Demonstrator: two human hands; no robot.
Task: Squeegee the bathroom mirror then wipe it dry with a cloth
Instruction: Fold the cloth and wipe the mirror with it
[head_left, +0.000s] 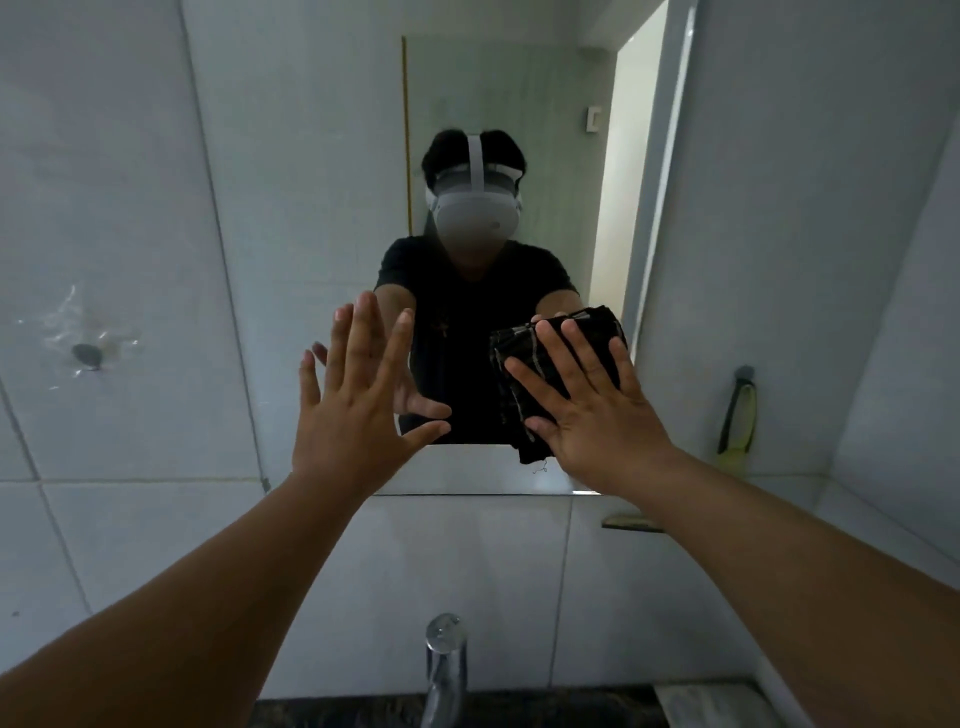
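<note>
Pale grey tile walls (130, 208) surround the frameless mirror (519, 104) above a chrome tap (445, 670) and a dark bench (519, 709). The right hand (592, 410), fingers spread, presses a folded black cloth (524, 364) flat against the glass low on the mirror. The left hand (353, 410) is splayed, holding nothing. A squeegee (737, 415) hangs on the wall at right. No writing is legible.

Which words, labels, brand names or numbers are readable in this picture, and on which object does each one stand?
None can be read.
Headset seen in the mirror: a small mark on its front, too small and blurred to read.
Dark cloth under the right hand: pale stripes only, no text.
Tap, wall tiles, left hand: no writing visible.
</note>
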